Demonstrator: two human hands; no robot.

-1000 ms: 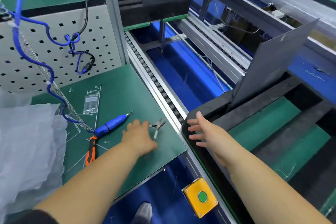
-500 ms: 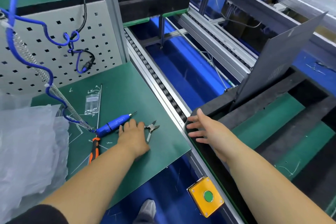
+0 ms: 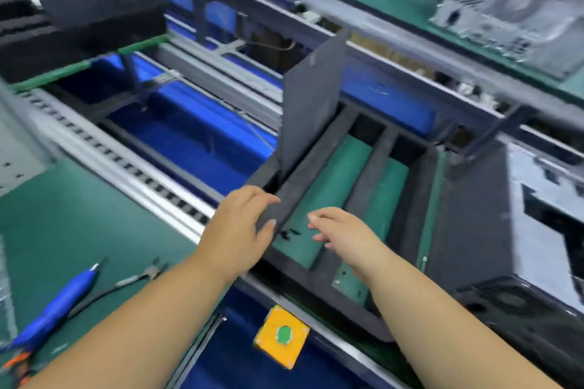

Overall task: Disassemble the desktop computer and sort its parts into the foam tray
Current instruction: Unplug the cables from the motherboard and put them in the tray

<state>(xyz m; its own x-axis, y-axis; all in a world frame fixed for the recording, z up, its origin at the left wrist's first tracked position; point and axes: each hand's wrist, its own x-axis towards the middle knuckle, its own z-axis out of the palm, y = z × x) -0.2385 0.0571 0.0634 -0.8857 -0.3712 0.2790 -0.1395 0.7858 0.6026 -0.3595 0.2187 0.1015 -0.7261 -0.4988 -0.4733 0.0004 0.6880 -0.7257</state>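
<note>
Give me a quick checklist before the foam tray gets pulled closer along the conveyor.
1. Left hand grips the black foam tray at its near corner: ok.
2. Right hand has hold of the tray: not ok, it hovers open above a compartment.
3. Both hands free of tools: ok; the blue electric screwdriver and small cutters lie on the green mat.
4. Dark grey side panel seated firmly in its slot: cannot tell.
5. Black desktop computer case apart from the tray: cannot tell, blurred.

Factory assembly line: roller conveyor [image 3: 132,167], yellow button box [image 3: 282,335], green workbench [image 3: 63,224].
</note>
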